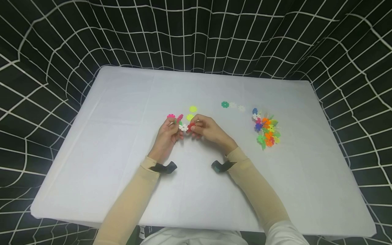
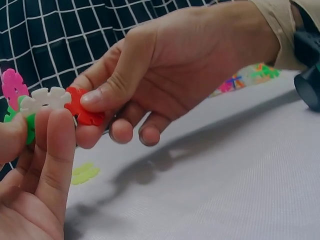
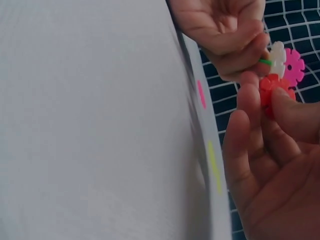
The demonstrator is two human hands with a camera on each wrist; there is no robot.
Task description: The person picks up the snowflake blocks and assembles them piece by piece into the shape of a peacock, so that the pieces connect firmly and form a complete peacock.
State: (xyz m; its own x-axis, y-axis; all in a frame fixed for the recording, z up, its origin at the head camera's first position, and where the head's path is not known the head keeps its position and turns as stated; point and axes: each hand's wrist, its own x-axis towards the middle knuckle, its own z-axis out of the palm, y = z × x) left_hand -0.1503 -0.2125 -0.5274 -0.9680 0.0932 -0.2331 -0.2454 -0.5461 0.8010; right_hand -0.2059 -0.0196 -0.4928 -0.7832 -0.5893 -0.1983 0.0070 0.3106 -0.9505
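Both hands meet above the white table over a small cluster of flower-shaped plastic snowflake pieces. My left hand (image 1: pixel 164 137) pinches the cluster by its green snowflake piece (image 2: pixel 31 129), between thumb and fingers. A white snowflake piece (image 2: pixel 46 101) and a pink snowflake piece (image 2: pixel 14 87) stand out from the green one. Between thumb and index finger, my right hand (image 1: pixel 211 129) pinches a red snowflake piece (image 2: pixel 84 107), whose edge meets the white piece. Whether their slots are fully interlocked, I cannot tell. The right hand's other fingers are loosely bent.
Beyond the hands lie two yellow snowflake pieces (image 1: pixel 193 109) and a loose pink piece (image 1: pixel 170 116). Farther right, a dark green piece (image 1: pixel 225 104) is in a row with two white ones (image 1: pixel 241 108). A mixed multicoloured pile (image 1: pixel 267 129) sits right of the right hand.
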